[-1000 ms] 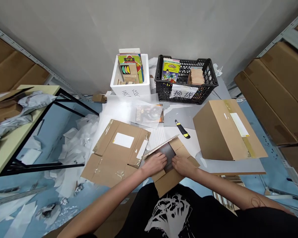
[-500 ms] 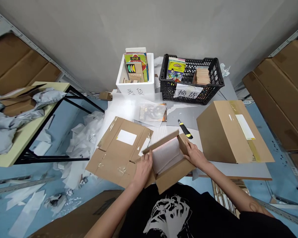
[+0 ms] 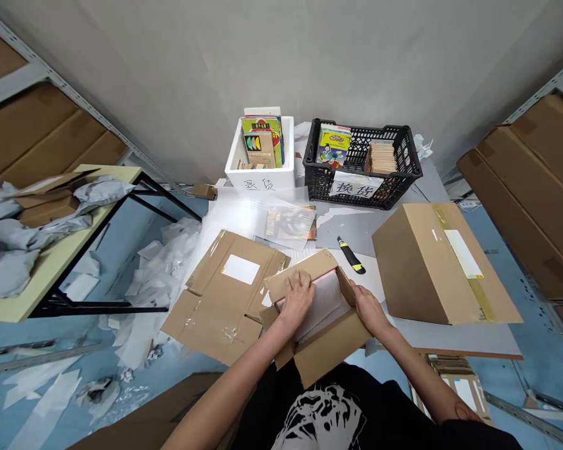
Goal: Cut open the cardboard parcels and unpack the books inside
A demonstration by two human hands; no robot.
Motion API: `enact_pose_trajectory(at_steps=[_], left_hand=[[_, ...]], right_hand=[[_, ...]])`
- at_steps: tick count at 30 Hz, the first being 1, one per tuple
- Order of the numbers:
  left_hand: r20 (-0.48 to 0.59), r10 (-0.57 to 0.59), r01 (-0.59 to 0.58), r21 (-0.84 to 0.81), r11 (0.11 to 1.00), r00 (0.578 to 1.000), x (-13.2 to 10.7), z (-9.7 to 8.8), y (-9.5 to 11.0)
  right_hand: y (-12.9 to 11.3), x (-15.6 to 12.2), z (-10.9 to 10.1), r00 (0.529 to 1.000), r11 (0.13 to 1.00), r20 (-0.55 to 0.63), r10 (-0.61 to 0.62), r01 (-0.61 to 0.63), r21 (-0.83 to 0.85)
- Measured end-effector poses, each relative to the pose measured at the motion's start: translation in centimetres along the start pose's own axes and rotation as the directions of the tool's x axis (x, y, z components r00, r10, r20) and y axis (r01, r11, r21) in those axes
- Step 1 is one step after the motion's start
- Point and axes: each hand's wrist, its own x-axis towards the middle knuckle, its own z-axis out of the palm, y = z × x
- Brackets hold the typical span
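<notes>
2 bare hands are working at an open cardboard mailer box (image 3: 326, 353), which is sitting at the near edge of the work table (image 3: 450, 340), right in front of the person's black T-shirt (image 3: 351, 400). White padded wrapping (image 3: 321, 306) is lying inside it. The left hand (image 3: 296, 301) is pressing down with its fingers spread, across the raised flap and the edge of the wrapping. The right hand (image 3: 368, 310) is holding the box's right wall with its fingers together; I cannot tell whether it is pinching. A flattened carton (image 3: 225, 297) is lying to the left, a yellow-and-black utility knife (image 3: 350, 255) is lying just beyond the box, and a taped carton (image 3: 426, 269) is sitting to the right. Farther back, a white foam box (image 3: 258, 180) and a black plastic crate (image 3: 356, 123) are holding books (image 3: 260, 134).
</notes>
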Motion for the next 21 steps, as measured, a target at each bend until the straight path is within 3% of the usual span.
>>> enact_pose_trajectory(at_steps=[9, 13, 16, 18, 21], left_hand=[[0.032, -0.116, 0.117, -0.015, 0.993, 0.993, 0.7, 1.6, 0.1], [0.040, -0.042, 0.044, -0.065, 0.997, 0.998, 0.9, 1.7, 0.0], [0.002, 0.056, -0.055, -0.175, 0.983, 0.998, 0.3, 0.4, -0.9], [-0.029, 0.074, -0.079, -0.324, 0.943, 0.997, 0.1, -1.3, -2.6], [-0.038, -0.067, 0.031, -0.605, 0.796, 0.997, 1.3, -4.4, -7.3]], right_hand=[[-0.7, -0.1, -0.1, 0.999, 0.999, -0.033, 0.043, -0.043, 0.007], [-0.5, -0.3, 0.4, 0.998, 0.998, -0.044, 0.041, -0.039, 0.039], [0.0, -0.5, 1.1, 0.994, 0.998, -0.106, 0.004, 0.003, 0.070], [0.3, -0.6, 1.6, 0.990, 0.995, -0.138, -0.011, 0.024, 0.094], [0.5, -0.7, 1.9, 0.988, 0.989, -0.151, 0.001, 0.021, 0.145]])
